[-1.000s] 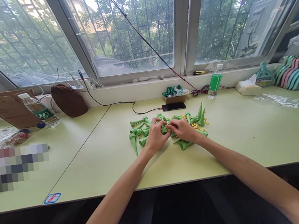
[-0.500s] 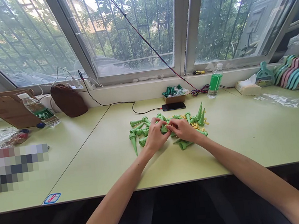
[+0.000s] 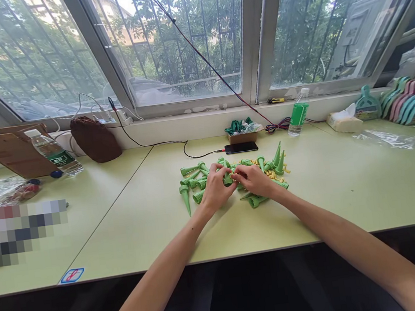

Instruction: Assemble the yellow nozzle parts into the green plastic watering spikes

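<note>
My left hand (image 3: 216, 188) is closed around a green plastic cone piece (image 3: 227, 177) at the middle of the table. Close against it, my right hand (image 3: 253, 179) pinches a small yellow piece (image 3: 232, 175) at the green piece's side; fingers hide most of it. Several green cones lie around both hands, one pointing toward me at the left (image 3: 185, 198) and one with its open end toward me (image 3: 254, 201) below my right hand. Small yellow pieces (image 3: 269, 166) are heaped among the cones to the right.
Behind the pile lie a black phone (image 3: 241, 147) on a cable and a small box (image 3: 242, 136). A green-labelled bottle (image 3: 298, 112) and tissues (image 3: 344, 121) stand back right. Another bottle (image 3: 56, 154), a brown bag (image 3: 95, 139) and cardboard (image 3: 14, 154) are left.
At the far right edge, a light blue-green item has shifted slightly. My hands and the pile look the same.
</note>
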`<state>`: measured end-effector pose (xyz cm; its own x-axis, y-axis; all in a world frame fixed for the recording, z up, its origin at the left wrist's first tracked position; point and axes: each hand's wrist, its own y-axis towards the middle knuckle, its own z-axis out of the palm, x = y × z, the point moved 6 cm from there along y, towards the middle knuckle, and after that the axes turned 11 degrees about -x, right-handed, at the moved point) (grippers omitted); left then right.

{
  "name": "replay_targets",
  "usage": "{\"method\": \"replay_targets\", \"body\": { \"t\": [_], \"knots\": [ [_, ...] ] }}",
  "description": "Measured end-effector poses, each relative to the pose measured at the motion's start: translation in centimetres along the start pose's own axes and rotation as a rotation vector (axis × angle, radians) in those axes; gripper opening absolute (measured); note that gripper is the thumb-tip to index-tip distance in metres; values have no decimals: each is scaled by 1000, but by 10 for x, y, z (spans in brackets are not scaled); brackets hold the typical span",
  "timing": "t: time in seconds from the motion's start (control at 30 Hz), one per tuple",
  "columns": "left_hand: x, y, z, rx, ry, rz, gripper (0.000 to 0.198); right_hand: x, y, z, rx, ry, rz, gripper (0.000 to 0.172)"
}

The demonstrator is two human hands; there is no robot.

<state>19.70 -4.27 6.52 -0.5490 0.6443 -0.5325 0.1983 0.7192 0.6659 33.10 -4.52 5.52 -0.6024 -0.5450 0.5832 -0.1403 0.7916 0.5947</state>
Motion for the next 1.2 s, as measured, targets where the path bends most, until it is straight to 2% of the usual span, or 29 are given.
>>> {"method": "replay_targets", "body": {
  "t": [0.7,0.8,0.9,1.2],
  "knots": [
    [-1,-1,0,2,-16,5,19,0,0,0,7,-39,32,37],
    [-2,0,-1,-8,-26,13,18,3,0,-3,3,-62,22,32],
    [-2,0,0,-6,-29,18,17,6,0,-4,31,-76,10,28],
    [-1,-1,1,9,7,25,19,3,-1,2,112,-222,-3,37]
  ]
}}
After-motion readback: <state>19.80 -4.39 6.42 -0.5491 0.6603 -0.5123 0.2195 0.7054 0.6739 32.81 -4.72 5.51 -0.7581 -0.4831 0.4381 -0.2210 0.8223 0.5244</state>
